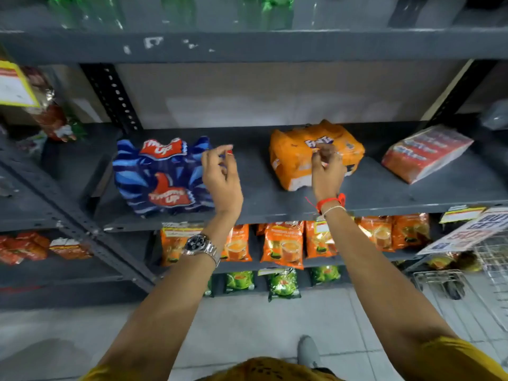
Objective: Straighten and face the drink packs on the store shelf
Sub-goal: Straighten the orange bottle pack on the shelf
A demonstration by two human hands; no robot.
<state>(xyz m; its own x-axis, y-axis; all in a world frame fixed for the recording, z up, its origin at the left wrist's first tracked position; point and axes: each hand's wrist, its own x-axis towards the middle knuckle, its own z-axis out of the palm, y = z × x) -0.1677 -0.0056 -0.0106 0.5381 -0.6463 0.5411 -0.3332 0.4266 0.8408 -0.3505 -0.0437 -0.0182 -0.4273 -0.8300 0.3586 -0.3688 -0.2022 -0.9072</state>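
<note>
Yellow sleeves [453,361] frame the bottom edge, and two bare forearms reach up and away from them toward a dark grey metal shelf [371,193]. A grey shoe [309,350] stands on the pale tiled floor [247,320] between the arms. On the left wrist sits a silver watch [199,246]; the right wrist carries a red thread band [331,202] and a thin pale one just nearer.

The left hand [221,177] hovers in front of the right side of the blue drink pack [162,177], fingers loosely curled and grasping nothing; whether it touches the wrap I cannot tell. That pack sits near the shelf's front edge, left of middle, its red logo facing forward.

The right hand [327,166] is at the near face of the orange drink pack [310,155], fingers bent against the wrap near the label, apparently pinching it. This pack lies farther back, right of middle, turned slightly askew. Well apart to the far right, a red and white pack [426,152] lies tilted at an angle.

Below, the next shelf holds a row of orange pouches [283,243], with green pouches [283,283] lower still. Green bottles [264,9] stand blurred on the top shelf. A wire cart [445,281] shows at the right edge.
</note>
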